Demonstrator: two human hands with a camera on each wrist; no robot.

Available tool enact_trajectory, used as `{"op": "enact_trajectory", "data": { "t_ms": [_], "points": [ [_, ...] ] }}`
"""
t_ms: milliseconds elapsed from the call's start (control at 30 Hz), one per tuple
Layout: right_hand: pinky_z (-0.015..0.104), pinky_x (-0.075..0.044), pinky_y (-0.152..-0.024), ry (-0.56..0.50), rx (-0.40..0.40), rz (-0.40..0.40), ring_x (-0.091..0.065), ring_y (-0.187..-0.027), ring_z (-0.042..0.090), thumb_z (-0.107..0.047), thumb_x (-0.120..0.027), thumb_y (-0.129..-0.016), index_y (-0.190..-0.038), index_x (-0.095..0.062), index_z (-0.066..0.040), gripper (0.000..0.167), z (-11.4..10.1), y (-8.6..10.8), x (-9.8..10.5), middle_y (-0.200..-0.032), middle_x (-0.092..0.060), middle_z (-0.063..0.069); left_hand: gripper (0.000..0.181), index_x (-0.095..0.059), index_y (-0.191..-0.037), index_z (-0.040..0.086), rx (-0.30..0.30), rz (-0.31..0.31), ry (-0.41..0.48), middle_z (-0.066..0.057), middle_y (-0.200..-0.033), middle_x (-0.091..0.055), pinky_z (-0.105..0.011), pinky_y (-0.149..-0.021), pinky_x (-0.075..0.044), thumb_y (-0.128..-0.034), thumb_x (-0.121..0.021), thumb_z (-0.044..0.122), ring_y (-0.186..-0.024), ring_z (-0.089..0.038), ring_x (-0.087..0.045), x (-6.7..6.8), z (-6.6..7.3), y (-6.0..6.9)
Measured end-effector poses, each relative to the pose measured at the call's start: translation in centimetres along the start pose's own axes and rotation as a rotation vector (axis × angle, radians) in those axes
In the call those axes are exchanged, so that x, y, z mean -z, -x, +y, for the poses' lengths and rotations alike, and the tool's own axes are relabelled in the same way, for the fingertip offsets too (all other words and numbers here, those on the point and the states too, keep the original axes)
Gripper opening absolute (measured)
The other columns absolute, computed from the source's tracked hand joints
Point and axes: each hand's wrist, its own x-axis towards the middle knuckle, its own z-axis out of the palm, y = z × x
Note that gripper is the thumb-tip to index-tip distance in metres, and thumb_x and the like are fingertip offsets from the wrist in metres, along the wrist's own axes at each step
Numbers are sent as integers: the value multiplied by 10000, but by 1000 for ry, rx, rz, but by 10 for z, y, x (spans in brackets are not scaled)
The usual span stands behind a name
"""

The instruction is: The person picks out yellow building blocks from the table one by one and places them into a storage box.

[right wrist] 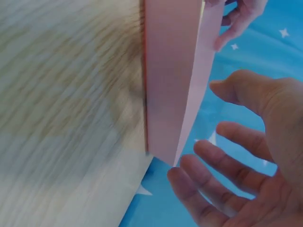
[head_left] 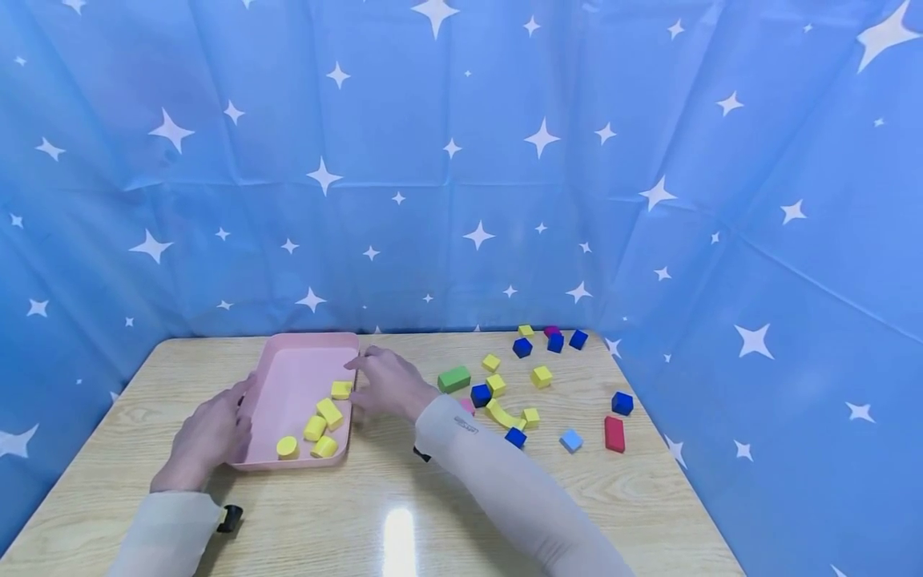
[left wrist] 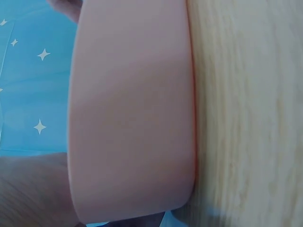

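A shallow pink tray point(head_left: 292, 385) lies on the left part of the table, with several yellow blocks point(head_left: 329, 414) inside, mostly along its right and near sides. My left hand point(head_left: 209, 433) grips the tray's left wall; in the right wrist view, fingers of the left hand point(right wrist: 244, 18) bend over the rim. At the opposite wall, my right hand point(head_left: 392, 385) has its fingers spread and thumb apart, holding nothing. The right wrist view shows this right hand point(right wrist: 241, 165) just off the tray's side point(right wrist: 170, 80). In the left wrist view, the tray wall point(left wrist: 132, 109) hides most of the left hand.
Loose blocks lie scattered on the right half of the wooden table point(head_left: 389, 473): a green block point(head_left: 453, 379), a curved yellow block point(head_left: 504, 415), a red block point(head_left: 614, 434), a light blue block point(head_left: 571, 441) and several dark blue cubes point(head_left: 622, 403). A starry blue curtain point(head_left: 404, 216) hangs behind.
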Motion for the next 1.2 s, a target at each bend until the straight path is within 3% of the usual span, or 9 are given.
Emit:
{"op": "enact_trajectory", "data": {
  "t_ms": [200,500,933,1200],
  "points": [
    [290,-667,-930,-5,-9,12,-729,-1127,178,-337,-839,-1076,-1591,-736,-202,542,15,21,5,-1464,-766,81,757,-279,-1811,-35,-24,15,1,-443,-1751,-408,-839,-1193,-514,-1125,-585,63,-1359,-584,-623,-3,-3,2],
    [406,-695,-1081,13,-85,35,-750,-1278,230,-388,-851,-1074,-1622,-708,-225,589,31,53,13,-1496,-751,63,746,-287,-1804,-46,-58,40,-25,-437,-1678,-486,-829,-1148,-552,-1126,-577,66,-1221,-534,-675,-6,-7,1],
    [511,-704,-1009,-44,-160,70,-743,-1330,318,-380,-853,-1061,-1618,-708,-228,595,65,103,21,-1516,-736,86,737,-313,-1791,-62,-83,50,-21,-433,-1614,-537,-787,-1084,-603,-1109,-572,43,-1142,-493,-679,-8,-7,2],
    [545,-702,-979,-92,-215,118,-744,-1222,286,-338,-911,-1012,-1573,-743,-185,606,83,129,25,-1510,-735,115,763,-282,-1810,-41,-79,43,-13,-428,-1665,-501,-823,-1161,-549,-1118,-594,46,-1257,-540,-668,-8,-7,0]
  ]
}}
